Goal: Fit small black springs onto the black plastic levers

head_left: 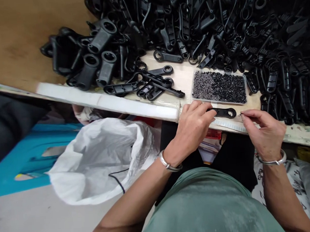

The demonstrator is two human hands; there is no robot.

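My left hand (194, 122) is closed on a flat black plastic handle piece (226, 112) that lies on the table's front edge. To its right, my right hand (262, 127) pinches a tiny screw (240, 114) between thumb and forefinger, close to the ring end of that piece. Just behind both hands sits a clear tray (218, 87) full of small dark screws. Each wrist wears a silver bangle.
A big heap of black plastic handle parts (244, 28) covers the back and right of the wooden table (15, 36). Thicker tubular black parts (89, 60) lie at the left. A white woven sack (102, 157) stands open below the table edge, beside a blue stool (30, 160).
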